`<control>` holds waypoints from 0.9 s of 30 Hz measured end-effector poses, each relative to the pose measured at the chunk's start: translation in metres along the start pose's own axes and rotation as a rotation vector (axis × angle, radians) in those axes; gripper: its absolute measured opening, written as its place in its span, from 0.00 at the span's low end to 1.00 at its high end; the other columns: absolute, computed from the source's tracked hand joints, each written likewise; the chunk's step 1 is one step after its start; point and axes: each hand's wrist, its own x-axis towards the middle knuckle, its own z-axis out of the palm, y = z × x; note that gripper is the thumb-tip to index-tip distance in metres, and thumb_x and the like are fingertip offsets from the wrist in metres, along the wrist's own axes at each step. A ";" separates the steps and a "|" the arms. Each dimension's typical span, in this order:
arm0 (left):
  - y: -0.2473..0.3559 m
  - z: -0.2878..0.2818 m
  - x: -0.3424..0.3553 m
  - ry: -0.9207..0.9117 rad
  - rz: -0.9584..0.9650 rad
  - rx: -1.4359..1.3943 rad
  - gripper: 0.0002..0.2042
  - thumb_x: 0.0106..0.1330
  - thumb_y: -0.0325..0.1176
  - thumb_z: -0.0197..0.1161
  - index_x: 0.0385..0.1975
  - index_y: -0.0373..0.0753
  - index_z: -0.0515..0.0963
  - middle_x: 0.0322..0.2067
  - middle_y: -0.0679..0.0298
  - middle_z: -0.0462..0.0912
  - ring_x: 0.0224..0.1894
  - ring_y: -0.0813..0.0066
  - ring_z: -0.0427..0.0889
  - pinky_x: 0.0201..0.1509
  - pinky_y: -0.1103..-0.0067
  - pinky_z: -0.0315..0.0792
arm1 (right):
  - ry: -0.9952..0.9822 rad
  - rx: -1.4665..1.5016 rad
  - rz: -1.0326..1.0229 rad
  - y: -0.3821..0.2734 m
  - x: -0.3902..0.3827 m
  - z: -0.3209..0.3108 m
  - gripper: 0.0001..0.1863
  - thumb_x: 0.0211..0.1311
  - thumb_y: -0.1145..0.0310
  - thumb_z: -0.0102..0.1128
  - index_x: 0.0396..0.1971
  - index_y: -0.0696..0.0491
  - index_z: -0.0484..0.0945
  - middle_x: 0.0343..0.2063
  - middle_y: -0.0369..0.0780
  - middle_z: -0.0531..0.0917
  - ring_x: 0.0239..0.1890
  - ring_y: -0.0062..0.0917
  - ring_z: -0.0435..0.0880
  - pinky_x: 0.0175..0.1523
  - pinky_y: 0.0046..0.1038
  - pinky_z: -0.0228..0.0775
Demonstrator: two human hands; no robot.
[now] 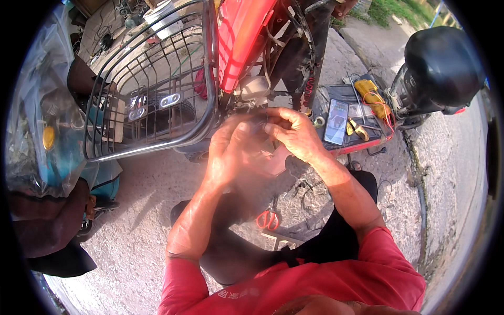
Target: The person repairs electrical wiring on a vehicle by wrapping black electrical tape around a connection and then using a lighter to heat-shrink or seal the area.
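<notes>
Both my hands are raised in front of the red vehicle panel (244, 42), close to its uncovered metal parts (254, 88). My right hand (295, 135) has thumb and forefinger pinched together at a small dark item, which a hazy patch blurs too much to name. Facing it, my left hand (228, 140) curls its fingers toward the same spot; what they hold is hidden. Below the hands, orange-handled scissors (268, 219) lie by my legs. Loose black wires (310, 202) lie to the right of the scissors.
At left stands a black wire basket (152, 152). A red-edged black platform (362, 144) at right carries a phone (336, 122), a yellow multimeter (371, 97) and yellow-handled pliers (358, 130). A rounded black part (443, 65) juts beyond. Clear plastic sheeting (39, 105) hangs far left.
</notes>
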 end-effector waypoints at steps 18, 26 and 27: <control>0.006 0.013 -0.004 0.041 -0.094 -0.280 0.26 0.81 0.43 0.55 0.68 0.30 0.65 0.46 0.50 0.84 0.34 0.67 0.88 0.40 0.71 0.85 | 0.157 -0.028 -0.146 0.006 -0.007 0.010 0.19 0.73 0.74 0.65 0.61 0.60 0.77 0.44 0.36 0.87 0.39 0.15 0.84 0.42 0.21 0.78; 0.005 0.020 -0.001 0.055 -0.035 -0.002 0.29 0.71 0.28 0.65 0.70 0.35 0.63 0.49 0.56 0.82 0.38 0.75 0.86 0.34 0.76 0.86 | 0.208 -0.207 -0.211 -0.003 -0.009 0.014 0.14 0.70 0.72 0.68 0.51 0.59 0.80 0.39 0.37 0.88 0.38 0.17 0.87 0.44 0.22 0.79; 0.010 0.021 -0.001 0.064 -0.031 0.069 0.29 0.71 0.28 0.65 0.70 0.34 0.63 0.49 0.56 0.82 0.38 0.74 0.86 0.34 0.76 0.86 | 0.207 -0.223 -0.197 -0.003 -0.009 0.013 0.14 0.69 0.71 0.69 0.51 0.59 0.80 0.39 0.37 0.88 0.38 0.17 0.87 0.44 0.22 0.79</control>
